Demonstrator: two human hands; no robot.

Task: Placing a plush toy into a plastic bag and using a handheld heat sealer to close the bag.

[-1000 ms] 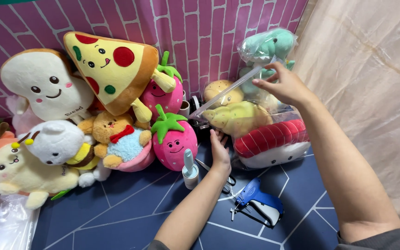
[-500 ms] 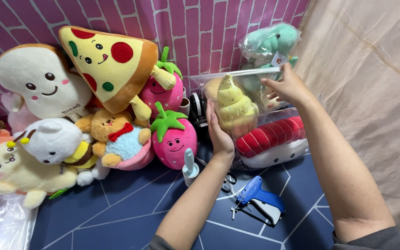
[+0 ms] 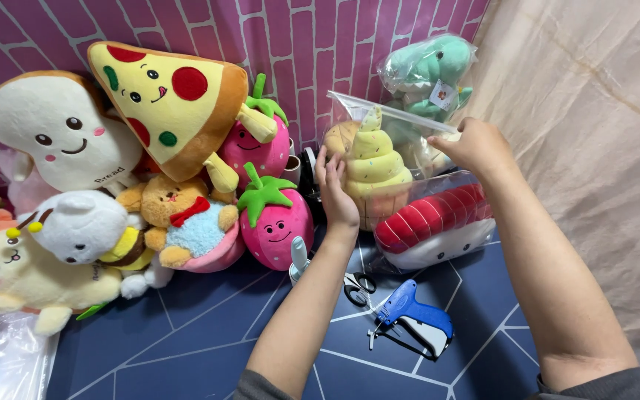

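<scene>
My left hand [image 3: 337, 194] lies flat on the clear plastic bag [image 3: 379, 141] with the yellow swirl plush toy [image 3: 374, 164]. My right hand [image 3: 477, 146] pinches the top. I should hold tight and press softly.

Both bare forearms reach forward from the bottom edge of the view, sleeves pushed up near the elbows. The left hand [image 3: 337, 194] is held upright, palm turned to the right, fingers [image 3: 322, 164] straight, close together and pointing up, in a flat, open pose. The right hand [image 3: 477, 147] is higher and farther forward, its back toward the camera, knuckles bent and fingers curled in a closed pinch; its fingertips are hidden.
</scene>
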